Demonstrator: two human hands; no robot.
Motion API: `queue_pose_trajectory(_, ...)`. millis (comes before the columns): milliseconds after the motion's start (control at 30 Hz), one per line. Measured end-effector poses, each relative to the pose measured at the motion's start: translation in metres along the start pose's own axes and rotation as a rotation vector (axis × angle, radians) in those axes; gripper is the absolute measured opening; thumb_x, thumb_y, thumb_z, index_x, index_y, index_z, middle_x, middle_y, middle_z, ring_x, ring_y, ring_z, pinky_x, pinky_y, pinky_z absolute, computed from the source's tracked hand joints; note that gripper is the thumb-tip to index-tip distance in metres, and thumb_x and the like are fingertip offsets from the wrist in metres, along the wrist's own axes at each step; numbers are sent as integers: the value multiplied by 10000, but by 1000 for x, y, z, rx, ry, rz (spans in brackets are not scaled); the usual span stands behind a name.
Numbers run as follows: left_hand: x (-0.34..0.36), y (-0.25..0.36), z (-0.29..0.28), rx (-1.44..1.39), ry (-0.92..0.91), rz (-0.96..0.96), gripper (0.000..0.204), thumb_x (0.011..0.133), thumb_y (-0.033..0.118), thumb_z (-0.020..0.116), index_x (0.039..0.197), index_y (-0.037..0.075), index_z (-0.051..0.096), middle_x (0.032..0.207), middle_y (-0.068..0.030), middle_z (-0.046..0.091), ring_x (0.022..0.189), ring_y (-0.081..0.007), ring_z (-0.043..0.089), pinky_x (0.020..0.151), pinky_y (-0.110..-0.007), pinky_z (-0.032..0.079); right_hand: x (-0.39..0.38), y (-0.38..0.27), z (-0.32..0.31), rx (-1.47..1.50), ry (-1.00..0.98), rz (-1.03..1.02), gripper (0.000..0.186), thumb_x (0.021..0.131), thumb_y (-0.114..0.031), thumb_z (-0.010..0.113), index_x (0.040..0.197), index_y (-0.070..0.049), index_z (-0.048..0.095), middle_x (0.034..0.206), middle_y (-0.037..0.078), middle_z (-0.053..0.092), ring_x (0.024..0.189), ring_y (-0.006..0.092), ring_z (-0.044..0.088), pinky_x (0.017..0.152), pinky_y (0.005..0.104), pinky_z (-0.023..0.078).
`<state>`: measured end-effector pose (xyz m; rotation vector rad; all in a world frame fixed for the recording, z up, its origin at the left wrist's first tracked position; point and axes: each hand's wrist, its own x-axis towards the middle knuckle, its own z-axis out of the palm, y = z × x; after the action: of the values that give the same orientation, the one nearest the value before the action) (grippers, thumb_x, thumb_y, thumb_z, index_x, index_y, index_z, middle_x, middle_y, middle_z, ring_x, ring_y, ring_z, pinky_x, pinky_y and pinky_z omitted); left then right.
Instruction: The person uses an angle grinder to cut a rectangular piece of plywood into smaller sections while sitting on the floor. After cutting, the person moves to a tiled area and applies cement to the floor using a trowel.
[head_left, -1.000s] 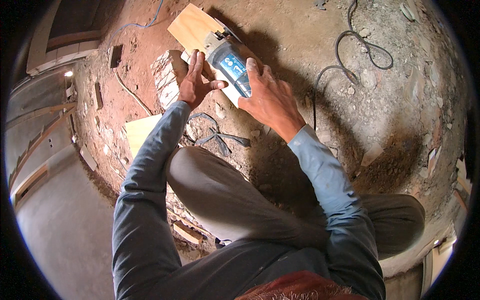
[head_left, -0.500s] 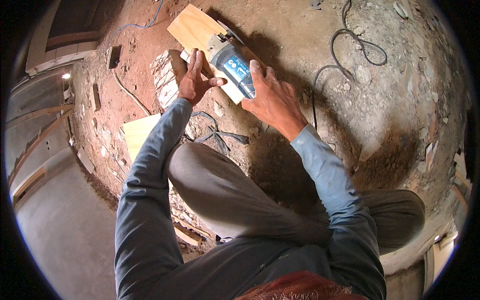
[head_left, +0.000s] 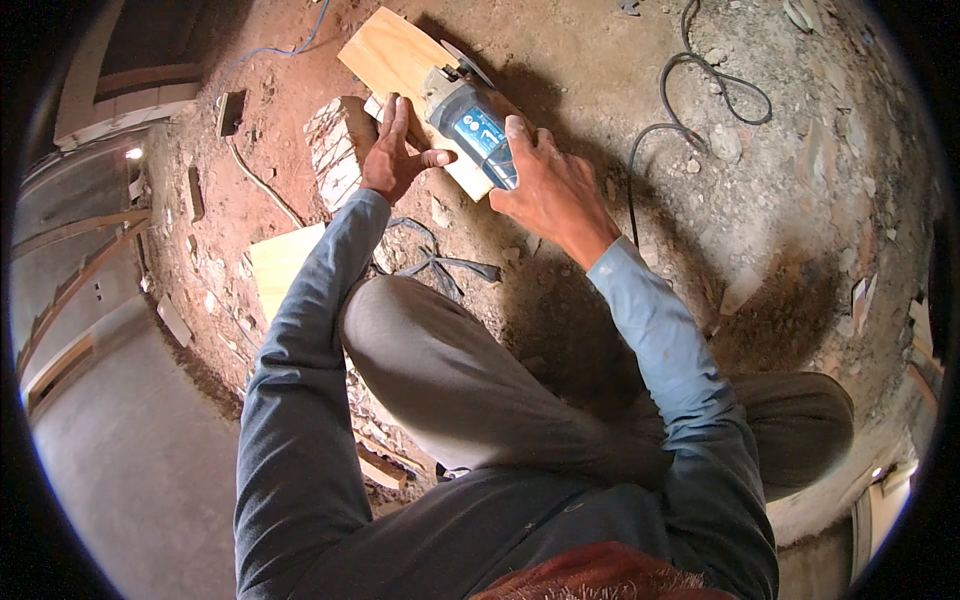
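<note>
1. Right hand (head_left: 556,192): closed around the rear of a blue-and-dark power tool (head_left: 480,135), seemingly to keep the body steady.
2. Left hand (head_left: 393,165): fingers straight and close together along the left edge of a pale board (head_left: 390,55), thumb spread toward the tool; apparently bracing the wood.
3. Power tool: lying along the board's right edge, its disc (head_left: 473,64) at that edge, presumably so the rim clears the face.
4. Block, rough and pale (head_left: 335,150): just beside the board's left edge; whether it props the board cannot be told.
5. Ground (head_left: 590,60): bears a second wooden piece (head_left: 283,262), dark strap (head_left: 455,268) and black cord (head_left: 655,130).
</note>
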<state>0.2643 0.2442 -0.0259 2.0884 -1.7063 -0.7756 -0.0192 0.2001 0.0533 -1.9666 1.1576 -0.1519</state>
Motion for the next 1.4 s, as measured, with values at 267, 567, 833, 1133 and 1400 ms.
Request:
queue_pose_trajectory(267, 0, 0, -3, 100, -15, -4, 1435, 572, 755, 798, 1569, -55, 159, 1652, -265, 97, 1538, -345, 148, 1241, -386, 227, -8, 4, -1, 18, -46, 19, 875, 783, -307, 667, 1529, -27, 305, 1391, 394, 470, 1234, 527, 542, 1029, 582, 431)
queue_pose_trajectory(567, 2, 3, -4, 113, -20, -18, 1455, 557, 772, 792, 1570, -54, 154, 1653, -264, 95, 1539, -344, 141, 1244, -376, 212, -16, 8, 0, -118, 95, -75, 794, 744, -224, 715, 1417, 45, 391, 1111, 292, 603, 925, 446, 679, 809, 511, 568)
queue_pose_trajectory(833, 1, 3, -3, 101, -9, 2, 1459, 562, 789, 777, 1566, -67, 154, 1649, -273, 101, 1530, -361, 176, 1233, -383, 245, -20, 7, -7, -18, -49, 17, 850, 771, -298, 689, 1491, -29, 325, 1268, 329, 554, 1100, 491, 618, 920, 582, 490)
queue_pose_trajectory(1133, 1, -1, -2, 111, 1, 18, 1450, 567, 804, 760, 1563, -68, 169, 1647, -273, 111, 1533, -358, 168, 1233, -395, 249, -31, 17, 7, -176, 145, -89, 810, 754, -262, 705, 1439, 28, 383, 1141, 304, 593, 946, 464, 670, 816, 535, 546)
queue_pose_trajectory(1400, 1, -6, 0, 87, 19, 24, 1413, 589, 760, 788, 1561, -67, 180, 1646, -267, 127, 1533, -350, 173, 1234, -380, 247, -39, 13, 1, -164, 107, -54, 819, 758, -264, 700, 1451, 23, 371, 1154, 299, 592, 949, 462, 669, 819, 543, 542)
